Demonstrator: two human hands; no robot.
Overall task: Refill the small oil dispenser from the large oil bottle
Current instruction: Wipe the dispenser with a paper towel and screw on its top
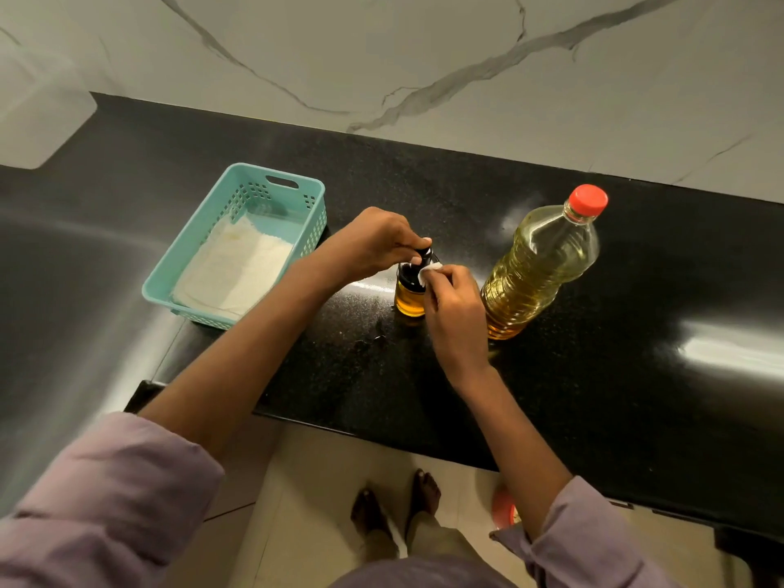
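Note:
The small oil dispenser, a glass jar with amber oil and a black top, stands on the black counter. My left hand pinches its black spout cap from above. My right hand pinches a small white tissue against the dispenser's top on the right side. The large oil bottle, clear plastic with yellow oil and a red cap, stands upright just right of my right hand, its cap on.
A teal plastic basket lined with white paper sits left of the dispenser. A few dark drops lie on the counter in front of the dispenser. A marble wall runs behind. The counter's front edge lies near my forearms, floor below.

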